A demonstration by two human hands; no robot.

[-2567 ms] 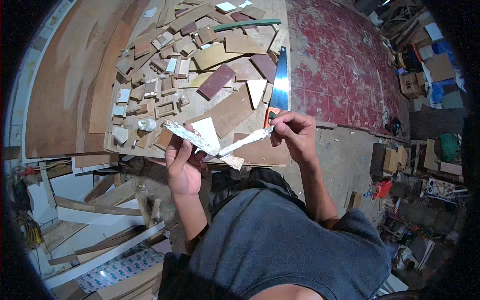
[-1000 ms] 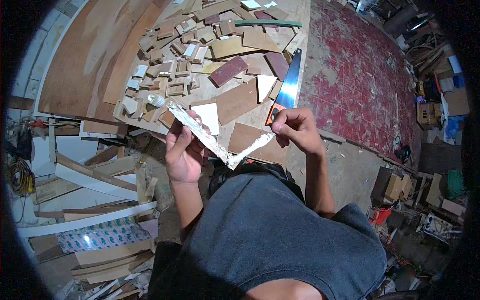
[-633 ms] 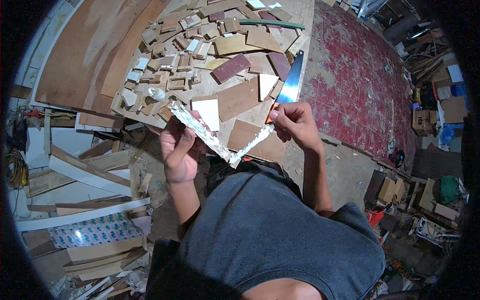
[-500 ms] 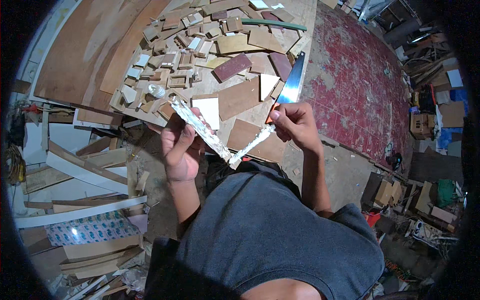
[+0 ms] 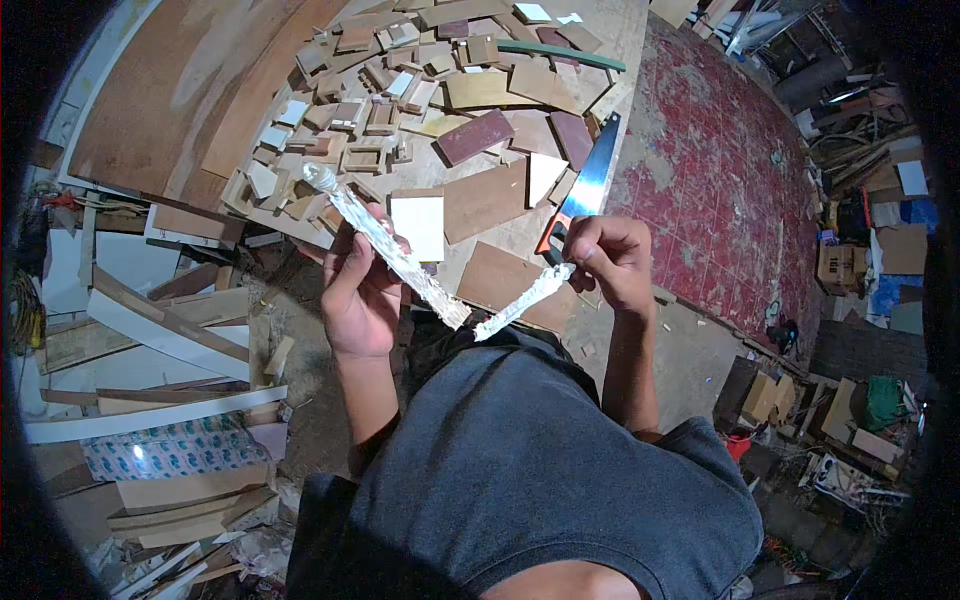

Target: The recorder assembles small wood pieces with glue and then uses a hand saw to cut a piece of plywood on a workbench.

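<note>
My left hand [image 5: 355, 300] grips a long strip [image 5: 395, 255] coated in rough white material, its lower end bare wood-coloured, held slanting down to the right. My right hand [image 5: 615, 260] pinches a shorter white-coated stick [image 5: 520, 300] by its upper end; a small gap separates its lower end from the long strip's. Behind my right hand, a handsaw [image 5: 590, 170] with an orange and black handle lies on the worktable [image 5: 625, 60]. A small white coiled object [image 5: 318, 177] sits behind the long strip's upper end.
Many small wooden blocks and boards [image 5: 485, 200] cover the worktable. Large plywood sheets [image 5: 140, 110] lie at upper left. Offcuts and long boards [image 5: 170, 335] are piled lower left. A worn red surface [image 5: 710, 170] lies right of the table, with boxes and clutter [image 5: 845, 260] along the right side.
The two white-coated pieces met at their lower ends earlier; now those ends are apart. My right hand has shifted a little to the right with the shorter stick.
</note>
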